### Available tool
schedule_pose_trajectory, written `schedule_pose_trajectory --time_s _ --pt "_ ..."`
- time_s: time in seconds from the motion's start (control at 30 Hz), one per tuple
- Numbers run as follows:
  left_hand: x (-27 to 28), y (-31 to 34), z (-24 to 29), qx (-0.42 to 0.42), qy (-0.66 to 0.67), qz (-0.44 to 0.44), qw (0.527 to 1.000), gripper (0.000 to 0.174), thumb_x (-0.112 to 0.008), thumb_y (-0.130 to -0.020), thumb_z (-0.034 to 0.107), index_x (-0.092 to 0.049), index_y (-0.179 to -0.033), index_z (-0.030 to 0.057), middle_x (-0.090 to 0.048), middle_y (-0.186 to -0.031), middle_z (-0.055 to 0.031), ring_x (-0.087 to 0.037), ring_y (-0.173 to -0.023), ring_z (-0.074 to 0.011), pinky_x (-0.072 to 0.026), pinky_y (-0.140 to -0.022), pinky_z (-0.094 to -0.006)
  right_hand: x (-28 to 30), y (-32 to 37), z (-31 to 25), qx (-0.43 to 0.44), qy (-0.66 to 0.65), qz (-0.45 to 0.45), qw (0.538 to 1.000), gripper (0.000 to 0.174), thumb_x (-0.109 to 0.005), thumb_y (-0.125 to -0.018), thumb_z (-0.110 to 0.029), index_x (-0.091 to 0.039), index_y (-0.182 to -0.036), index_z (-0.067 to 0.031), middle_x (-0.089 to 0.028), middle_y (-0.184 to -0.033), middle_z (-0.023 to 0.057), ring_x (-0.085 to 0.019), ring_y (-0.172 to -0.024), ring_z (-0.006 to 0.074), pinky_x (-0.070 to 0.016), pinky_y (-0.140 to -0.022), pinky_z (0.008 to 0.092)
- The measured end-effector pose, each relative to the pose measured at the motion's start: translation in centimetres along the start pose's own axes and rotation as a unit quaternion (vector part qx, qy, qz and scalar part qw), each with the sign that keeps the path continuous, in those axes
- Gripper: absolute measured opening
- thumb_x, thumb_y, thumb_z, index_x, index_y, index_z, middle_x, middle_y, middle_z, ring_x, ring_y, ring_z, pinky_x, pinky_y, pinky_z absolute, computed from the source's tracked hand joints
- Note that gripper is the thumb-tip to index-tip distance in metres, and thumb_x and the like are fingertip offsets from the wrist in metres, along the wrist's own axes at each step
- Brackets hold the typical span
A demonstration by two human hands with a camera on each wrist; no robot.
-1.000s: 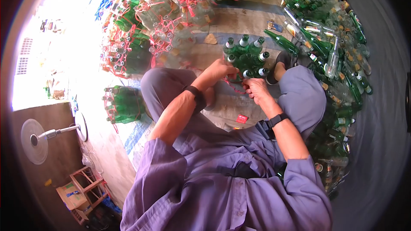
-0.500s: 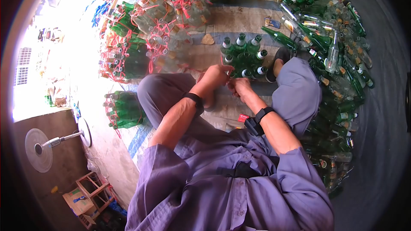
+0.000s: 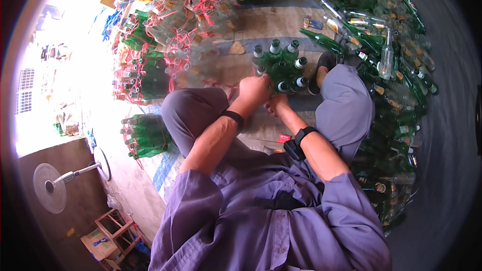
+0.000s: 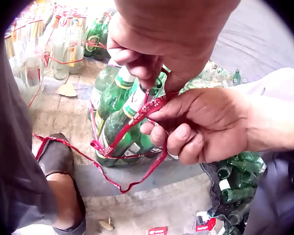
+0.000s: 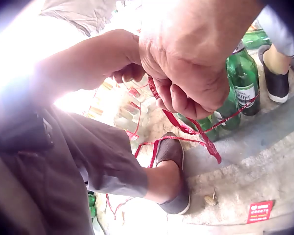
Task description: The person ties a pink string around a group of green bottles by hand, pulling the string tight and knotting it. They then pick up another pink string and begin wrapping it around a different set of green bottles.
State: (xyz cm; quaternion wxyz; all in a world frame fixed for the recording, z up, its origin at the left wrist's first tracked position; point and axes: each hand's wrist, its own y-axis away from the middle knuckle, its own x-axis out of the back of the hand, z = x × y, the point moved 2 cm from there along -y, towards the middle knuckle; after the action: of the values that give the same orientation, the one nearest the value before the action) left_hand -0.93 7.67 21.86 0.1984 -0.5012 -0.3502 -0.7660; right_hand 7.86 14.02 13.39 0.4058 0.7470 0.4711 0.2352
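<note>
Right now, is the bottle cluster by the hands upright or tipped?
Upright: the bottle cluster stands with caps pointing up, red string round it.

You're in a lilac button-front shirt [image 3: 261, 231], creased, sleeves rolled to abt the elbows, w/ trousers [image 3: 193, 110] in a greyer shade of the same. A plain black band [image 3: 233, 119] sits behind your L grip [image 3: 255, 89]. The R grip [image 3: 277, 104] has a black strap [image 3: 299, 140] w/ a boxy mount. Dark slip-on shoes [image 3: 324, 65].

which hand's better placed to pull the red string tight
Right, probably: the right hand has fingers curled round the red string; the left hand only pinches it above the green bottles.
</note>
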Motion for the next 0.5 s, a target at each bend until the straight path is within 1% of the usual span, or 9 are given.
schedule_pose_trajectory --time_s 0.03,0.13,0.2,0.23,0.3,0.33,0.4,0.43,0.5 --pt "0.1 0.0 0.1 -0.001 0.0 -0.002 1.0 0.022 -0.061 -0.073 0.035 -0.065 -0.087 0.0192 -0.066 -0.073 -0.0111 -0.066 -0.07 -0.0288 -0.0514 -0.064 -0.0415 0.0 0.3 -0.1 -0.001 -0.002 0.001 1.0 0.021 -0.059 -0.081 -0.014 -0.059 -0.061 -0.0054 -0.055 -0.052 0.0064 -0.049 -0.039 0.0131 -0.0334 -0.035 0.0272" --pt "0.1 -0.1 0.2 0.002 0.009 -0.007 1.0 0.027 -0.06 -0.074 0.038 -0.063 -0.088 0.0149 -0.067 -0.074 -0.0119 -0.066 -0.071 -0.0294 -0.0516 -0.064 -0.0419 -0.1 1.1 -0.9 0.009 0.007 -0.005 1.0 0.02 -0.058 -0.082 -0.013 -0.059 -0.065 -0.0032 -0.056 -0.053 0.0068 -0.05 -0.04 0.0126 -0.0329 -0.034 0.0258" --pt "-0.2 -0.4 0.1 0.031 -0.044 -0.008 0.999 0.034 -0.059 -0.075 0.041 -0.063 -0.087 0.0095 -0.066 -0.075 -0.0139 -0.066 -0.072 -0.0301 -0.0521 -0.064 -0.0419 -0.1 1.3 -1.2 -0.003 0.018 0.004 1.0 0.016 -0.058 -0.082 -0.011 -0.06 -0.068 -0.0026 -0.056 -0.054 0.0074 -0.051 -0.041 0.0126 -0.0327 -0.034 0.0263" --pt "-0.4 -0.5 -0.1 0.03 -0.045 -0.009 0.999 0.034 -0.059 -0.075 0.041 -0.063 -0.087 0.0095 -0.066 -0.075 -0.0139 -0.066 -0.072 -0.0301 -0.0521 -0.064 -0.0419 0.0 1.3 -1.1 -0.004 0.018 0.004 1.0 0.016 -0.058 -0.082 -0.011 -0.06 -0.068 -0.0026 -0.056 -0.054 0.0074 -0.051 -0.041 0.0126 -0.0327 -0.034 0.0263" --pt "-0.7 -0.6 -0.5 0.032 -0.033 -0.027 0.999 0.04 -0.059 -0.075 0.043 -0.062 -0.087 0.0049 -0.066 -0.076 -0.0171 -0.066 -0.074 -0.0318 -0.0525 -0.066 -0.0423 0.2 1.5 -1.1 0.098 0.037 -0.011 0.994 0.014 -0.06 -0.081 -0.015 -0.062 -0.073 -0.0027 -0.06 -0.059 0.0083 -0.055 -0.047 0.0144 -0.0388 -0.038 0.0297" --pt "-0.8 -0.7 -0.7 0.032 -0.033 -0.028 0.999 0.04 -0.059 -0.075 0.043 -0.062 -0.087 0.0049 -0.066 -0.076 -0.0171 -0.066 -0.074 -0.0318 -0.0525 -0.066 -0.0423 0.4 0.3 -0.1 0.097 0.037 -0.011 0.995 0.014 -0.06 -0.081 -0.015 -0.062 -0.073 -0.0027 -0.06 -0.059 0.0083 -0.055 -0.047 0.0144 -0.0388 -0.038 0.0297" --pt "-1.0 -0.9 -1.0 0.032 -0.004 -0.039 0.999 0.041 -0.058 -0.074 0.043 -0.063 -0.089 0.004 -0.066 -0.078 -0.0191 -0.066 -0.074 -0.0336 -0.0526 -0.067 -0.0428 0.5 -2.8 2.3 0.117 0.126 0.062 0.983 0.016 -0.064 -0.078 -0.019 -0.065 -0.083 -0.0045 -0.065 -0.068 0.0129 -0.063 -0.06 0.0234 -0.0475 -0.051 0.0364" --pt "-0.7 -1.0 -0.9 0.032 -0.004 -0.041 0.999 0.041 -0.058 -0.074 0.043 -0.063 -0.089 0.004 -0.066 -0.078 -0.0191 -0.066 -0.074 -0.0336 -0.0526 -0.067 -0.0428 0.6 -4.1 3.4 0.115 0.125 0.062 0.983 0.016 -0.064 -0.078 -0.019 -0.065 -0.083 -0.0045 -0.065 -0.068 0.0129 -0.063 -0.06 0.0234 -0.0475 -0.051 0.0364" --pt "-0.2 -1.1 -0.6 0.031 0.012 -0.075 0.997 0.035 -0.061 -0.072 0.036 -0.064 -0.085 0.0036 -0.066 -0.073 -0.0147 -0.066 -0.07 -0.0319 -0.0528 -0.064 -0.0405 0.7 -5.9 4.7 0.261 0.161 0.089 0.948 0.005 -0.062 -0.08 -0.012 -0.061 -0.083 -0.0075 -0.055 -0.054 0.0023 -0.049 -0.043 0.0117 -0.0364 -0.036 0.0278"
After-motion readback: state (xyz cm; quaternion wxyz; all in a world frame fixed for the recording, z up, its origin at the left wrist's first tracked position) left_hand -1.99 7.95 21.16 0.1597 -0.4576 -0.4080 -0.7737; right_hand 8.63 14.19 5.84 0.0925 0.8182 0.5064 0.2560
